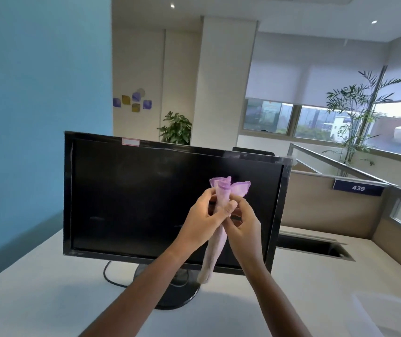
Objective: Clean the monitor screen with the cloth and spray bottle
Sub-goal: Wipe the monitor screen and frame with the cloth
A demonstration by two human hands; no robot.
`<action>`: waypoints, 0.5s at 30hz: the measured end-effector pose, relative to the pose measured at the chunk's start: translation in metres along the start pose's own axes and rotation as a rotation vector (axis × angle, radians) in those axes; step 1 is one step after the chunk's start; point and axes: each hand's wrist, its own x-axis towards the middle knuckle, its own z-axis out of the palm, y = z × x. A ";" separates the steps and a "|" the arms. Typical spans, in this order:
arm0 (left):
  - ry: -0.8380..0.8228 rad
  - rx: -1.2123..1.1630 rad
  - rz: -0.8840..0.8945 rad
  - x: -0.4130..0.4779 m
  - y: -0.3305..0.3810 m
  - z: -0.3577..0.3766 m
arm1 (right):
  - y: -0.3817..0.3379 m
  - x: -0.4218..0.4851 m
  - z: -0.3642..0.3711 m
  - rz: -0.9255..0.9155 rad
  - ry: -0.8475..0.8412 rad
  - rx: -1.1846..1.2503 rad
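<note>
A black monitor (131, 195) stands on a round base on the white desk, its screen dark and facing me. In front of the screen's right half, both hands hold a purple cloth (221, 190) bunched into a long vertical roll. Its top corners flare out above my fingers and its tail hangs down toward the desk. My left hand (203, 218) pinches the roll from the left, and my right hand (243, 222) grips it from the right. No spray bottle is in view.
The white desk (48, 288) runs under the monitor, with a black cable (108, 273) curling behind the base. A cable slot (316, 246) opens at the right rear. A translucent container (389, 314) sits at the bottom right. A blue wall stands left, partitions right.
</note>
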 end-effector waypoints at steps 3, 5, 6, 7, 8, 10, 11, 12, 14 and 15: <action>0.135 -0.007 0.010 0.004 -0.002 -0.018 | -0.002 -0.002 0.019 -0.135 -0.033 -0.101; 0.170 -0.029 0.023 0.006 -0.005 -0.032 | 0.000 -0.003 0.031 -0.183 -0.015 -0.196; 0.172 -0.050 0.024 0.006 -0.006 -0.039 | -0.001 -0.004 0.038 -0.187 -0.004 -0.243; 0.173 -0.080 0.019 0.007 -0.006 -0.046 | -0.002 -0.005 0.045 -0.184 0.001 -0.279; 0.170 -0.119 0.014 0.007 -0.006 -0.052 | -0.003 -0.007 0.053 -0.183 0.002 -0.303; 0.139 -0.200 0.002 0.010 -0.007 -0.065 | -0.006 -0.009 0.072 -0.191 0.011 -0.305; 0.116 -0.224 -0.004 0.011 -0.007 -0.071 | -0.009 -0.010 0.082 -0.195 0.024 -0.266; 0.091 -0.235 -0.007 0.013 -0.008 -0.079 | -0.012 -0.009 0.091 -0.199 0.044 -0.204; 0.036 -0.230 0.013 0.016 -0.010 -0.100 | -0.018 -0.005 0.110 -0.220 0.081 -0.133; 0.011 -0.213 0.038 0.018 -0.012 -0.113 | -0.020 -0.002 0.120 -0.241 0.094 -0.145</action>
